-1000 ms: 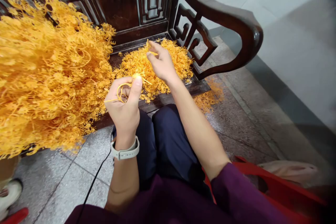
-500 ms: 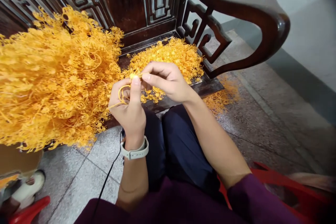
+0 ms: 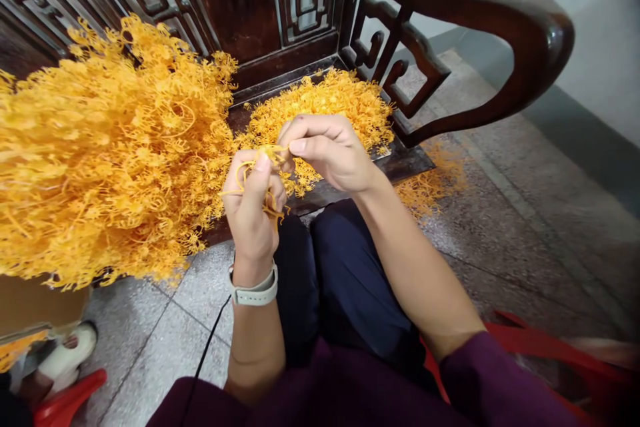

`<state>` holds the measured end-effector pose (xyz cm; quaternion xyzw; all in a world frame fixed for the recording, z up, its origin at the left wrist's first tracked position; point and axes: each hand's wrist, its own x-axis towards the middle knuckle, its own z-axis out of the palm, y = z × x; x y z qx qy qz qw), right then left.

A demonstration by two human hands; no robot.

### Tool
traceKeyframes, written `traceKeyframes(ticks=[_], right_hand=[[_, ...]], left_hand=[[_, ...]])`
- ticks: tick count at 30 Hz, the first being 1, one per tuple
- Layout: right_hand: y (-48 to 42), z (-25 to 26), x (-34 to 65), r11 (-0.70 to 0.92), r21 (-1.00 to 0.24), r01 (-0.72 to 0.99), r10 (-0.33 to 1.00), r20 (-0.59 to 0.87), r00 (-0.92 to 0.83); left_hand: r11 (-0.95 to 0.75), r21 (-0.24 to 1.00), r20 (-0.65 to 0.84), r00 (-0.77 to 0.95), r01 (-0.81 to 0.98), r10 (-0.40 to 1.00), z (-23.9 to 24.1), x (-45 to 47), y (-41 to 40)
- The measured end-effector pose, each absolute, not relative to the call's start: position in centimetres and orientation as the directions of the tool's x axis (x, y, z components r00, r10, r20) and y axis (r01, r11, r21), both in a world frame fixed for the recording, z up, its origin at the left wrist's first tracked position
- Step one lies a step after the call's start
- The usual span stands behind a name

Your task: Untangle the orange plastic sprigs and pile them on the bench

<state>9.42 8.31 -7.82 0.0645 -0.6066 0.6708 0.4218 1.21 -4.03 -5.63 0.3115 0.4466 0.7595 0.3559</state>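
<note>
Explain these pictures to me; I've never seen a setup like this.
All three pictures come from one camera worn on a person's head, looking down at their own two bare hands; no machine is involved. The left hand, with a pale watch on its wrist, and the right hand both pinch a small tangle of orange strands. To the left sits a large bunch of curly orange strands. A loose pile of similar strands lies on the seat of a dark carved wooden chair.
</note>
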Motion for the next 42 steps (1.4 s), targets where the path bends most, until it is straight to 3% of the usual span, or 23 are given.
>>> traceKeyframes(ticks=[6, 11, 15, 22, 34, 39, 42], right_hand=[[7.9, -7.5, 10.0, 0.097, -0.779, -0.620, 0.431, 0.594, -0.679], [7.0, -7.0, 10.0, 0.025, -0.753, -0.658, 0.405, 0.609, -0.682], [6.3, -7.0, 9.6, -0.015, -0.758, -0.652, 0.402, 0.592, -0.698], [5.5, -7.2, 8.2, -0.073, -0.699, -0.711, 0.467, 0.606, -0.644], [4.8, -6.3, 8.1, -0.190, -0.759, -0.622, 0.527, 0.456, -0.717], [4.4, -5.3, 8.7, -0.168, -0.558, -0.813, 0.511, 0.656, -0.555], [4.5, -4.7, 9.4, -0.229, -0.549, -0.804, 0.402, 0.699, -0.592]], left_hand=[[-0.344, 0.928, 0.217, -0.539, -0.145, 0.814, -5.9, 1.2, -4.1], [-0.380, 0.894, 0.218, -0.512, -0.237, 0.831, -5.3, 1.9, -4.4], [-0.437, 0.858, 0.200, -0.608, -0.271, 0.768, -4.8, 2.9, -4.4], [-0.539, 0.802, 0.225, -0.707, -0.256, 0.670, -5.0, 4.0, -3.8], [-0.459, 0.822, 0.137, -0.666, -0.337, 0.733, -5.0, 4.1, -4.2], [-0.462, 0.775, 0.045, -0.693, -0.430, 0.720, -4.8, 1.9, -3.9], [-0.503, 0.774, 0.096, -0.714, -0.384, 0.694, -4.7, 1.5, -3.9]])
